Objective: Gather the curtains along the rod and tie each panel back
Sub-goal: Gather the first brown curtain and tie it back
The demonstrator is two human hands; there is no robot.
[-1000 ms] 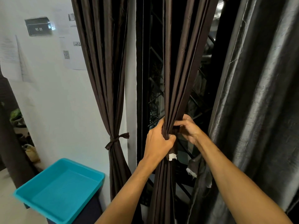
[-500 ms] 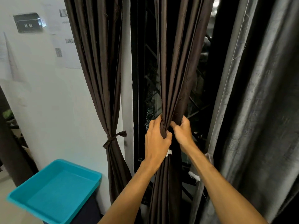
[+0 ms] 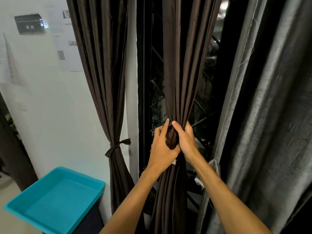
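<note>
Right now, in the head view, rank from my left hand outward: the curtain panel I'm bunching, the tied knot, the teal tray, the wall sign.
1. The middle curtain panel, in the grip of the left hand.
2. The tied knot, on the left panel.
3. The teal tray, lower left.
4. The wall sign, upper left.

The only view is taken from a head-worn wide-angle camera: the gathered curtain is faced closely, slightly downward, with the tied curtain seen left of it.

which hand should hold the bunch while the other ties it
Left, likely: the left hand wraps the gathered middle panel across its front, while the right hand grips just its right side.
</note>
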